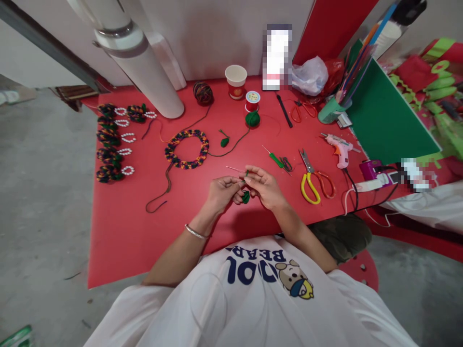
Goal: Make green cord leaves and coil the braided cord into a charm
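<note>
My left hand (223, 192) and my right hand (265, 185) meet above the red table (123, 226), both with fingers pinched. Between them is a small green crocheted piece (246, 196). A thin crochet hook (235, 169) pokes out to the left from the fingers of my right hand. Green yarn runs away from the hands toward a green yarn ball (252, 118) farther back. A silver bangle sits on my left wrist.
A multicolour crocheted ring (187, 148) lies ahead, with several crocheted flowers and bead loops (112, 142) at the left. Yellow-handled scissors (310, 180), a pink glue gun (340, 148), a paper cup (236, 81), a dark yarn ball (203, 92) and a white pillar (144, 67) stand around.
</note>
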{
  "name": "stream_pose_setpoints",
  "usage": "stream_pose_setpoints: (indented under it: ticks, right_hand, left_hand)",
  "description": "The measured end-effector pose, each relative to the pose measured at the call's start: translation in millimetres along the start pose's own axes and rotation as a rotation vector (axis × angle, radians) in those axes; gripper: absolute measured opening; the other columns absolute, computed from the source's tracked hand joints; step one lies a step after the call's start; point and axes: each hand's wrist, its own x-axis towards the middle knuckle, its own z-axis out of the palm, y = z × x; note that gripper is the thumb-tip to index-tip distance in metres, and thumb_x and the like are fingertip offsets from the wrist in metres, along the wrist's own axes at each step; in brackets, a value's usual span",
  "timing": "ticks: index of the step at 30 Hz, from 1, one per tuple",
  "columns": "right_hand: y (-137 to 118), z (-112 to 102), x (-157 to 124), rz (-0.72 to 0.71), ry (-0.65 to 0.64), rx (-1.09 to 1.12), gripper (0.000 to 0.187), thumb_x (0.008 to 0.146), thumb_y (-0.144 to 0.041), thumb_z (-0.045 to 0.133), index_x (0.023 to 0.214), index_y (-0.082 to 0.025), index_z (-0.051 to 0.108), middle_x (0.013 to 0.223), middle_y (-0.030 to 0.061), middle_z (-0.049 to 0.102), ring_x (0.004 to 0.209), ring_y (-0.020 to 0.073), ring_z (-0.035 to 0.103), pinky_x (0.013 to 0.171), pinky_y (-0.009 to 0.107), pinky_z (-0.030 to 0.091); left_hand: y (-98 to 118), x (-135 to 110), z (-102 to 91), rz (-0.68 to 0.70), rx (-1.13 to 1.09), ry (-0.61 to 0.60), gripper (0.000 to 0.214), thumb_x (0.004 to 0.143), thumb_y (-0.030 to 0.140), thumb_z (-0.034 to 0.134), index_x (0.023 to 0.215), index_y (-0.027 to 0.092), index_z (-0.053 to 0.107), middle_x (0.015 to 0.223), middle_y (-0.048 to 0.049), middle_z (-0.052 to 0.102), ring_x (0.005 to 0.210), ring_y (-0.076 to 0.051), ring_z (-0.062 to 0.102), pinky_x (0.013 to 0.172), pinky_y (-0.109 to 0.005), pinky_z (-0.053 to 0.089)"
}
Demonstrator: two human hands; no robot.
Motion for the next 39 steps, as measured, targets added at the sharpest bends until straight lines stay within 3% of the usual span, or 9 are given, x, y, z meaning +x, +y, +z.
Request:
stream_pose_setpoints:
  ticks: [10, 17, 24, 39]
  right_hand:
    - [0, 5, 6, -0.035, 0.083, 0.037, 0.056, 0.058, -0.032, 0.094, 0.107, -0.021, 0.07, 0.069, -0.0062, 0.07, 0.045, 0.0055, 0.049, 0.043, 0.02, 0.035]
    - [-1, 8, 7, -0.027, 0.138, 0.051, 0.05, 0.052, -0.027, 0.096, 0.093, -0.02, 0.069, 0.063, -0.0064, 0.068, 0.049, 0.0074, 0.055, 0.048, 0.02, 0.04]
    - [-3, 10, 8, 0.001, 0.136, 0.105, 0.057, 0.046, -0.03, 0.098, 0.091, -0.021, 0.065, 0.065, -0.0063, 0.069, 0.056, 0.0104, 0.063, 0.057, 0.023, 0.05]
    - [-3, 15, 11, -0.043, 0.155, 0.076, 0.059, 0.052, -0.035, 0.097, 0.093, -0.024, 0.057, 0.065, -0.0082, 0.067, 0.046, 0.0074, 0.054, 0.043, 0.02, 0.042]
  left_hand:
    - [-3, 1, -2.7, -0.01, 0.046, -0.033, 0.045, 0.056, 0.042, 0.095, 0.077, 0.01, 0.071, 0.053, -0.004, 0.068, 0.038, -0.014, 0.061, 0.039, -0.024, 0.053]
    - [1, 0, -2.8, -0.023, 0.049, -0.046, 0.044, 0.057, 0.04, 0.095, 0.078, 0.01, 0.072, 0.054, -0.0049, 0.069, 0.039, -0.014, 0.061, 0.04, -0.024, 0.053]
    - [5, -2, -1.6, -0.042, 0.003, -0.041, 0.046, 0.056, 0.039, 0.096, 0.082, 0.01, 0.072, 0.056, -0.0042, 0.07, 0.039, -0.014, 0.061, 0.04, -0.023, 0.053]
    - [-2, -1, 0.4, 0.037, 0.036, -0.079, 0.044, 0.069, 0.05, 0.089, 0.082, 0.013, 0.068, 0.055, -0.0003, 0.067, 0.036, -0.011, 0.056, 0.038, -0.022, 0.048]
